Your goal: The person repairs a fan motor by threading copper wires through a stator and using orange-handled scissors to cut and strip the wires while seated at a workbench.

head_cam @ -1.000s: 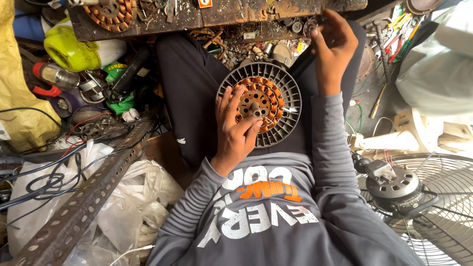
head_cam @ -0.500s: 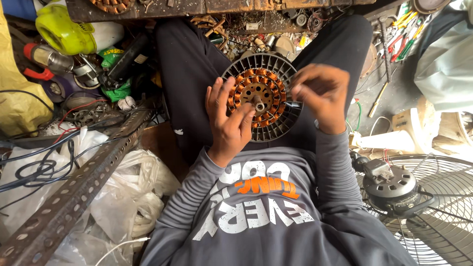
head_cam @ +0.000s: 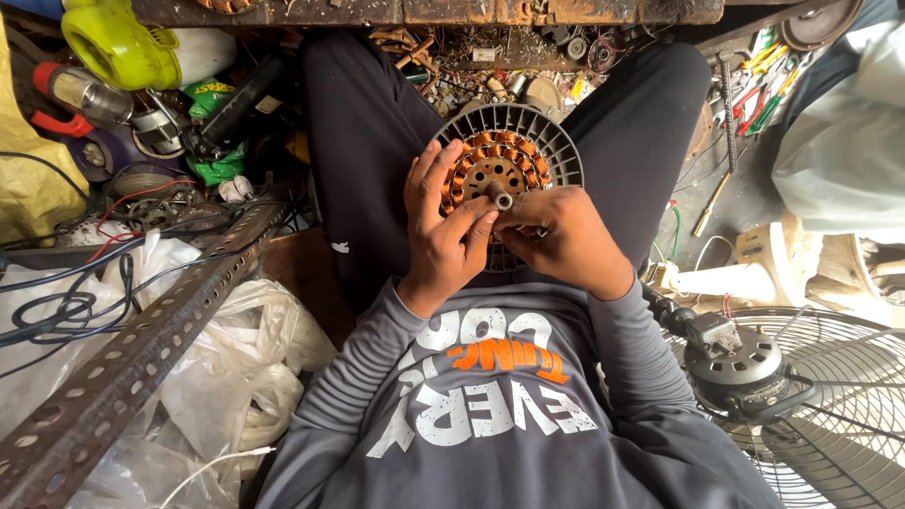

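Fan motor (head_cam: 500, 165) sits on the person's lap between the thighs, left hand (head_cam: 443, 236) cupping its left rim, right hand (head_cam: 556, 236) curled at its near edge, fingers (head_cam: 485, 219) of both pinched by the shaft (head_cam: 499, 196).

Cluttered floor (head_cam: 716, 203), screwdrivers (head_cam: 759, 99), slotted metal angle bar (head_cam: 141, 349), white plastic bags (head_cam: 226, 377), black cables (head_cam: 57, 302)

Green packet (head_cam: 209, 94) beside yellow-green jug (head_cam: 123, 47).
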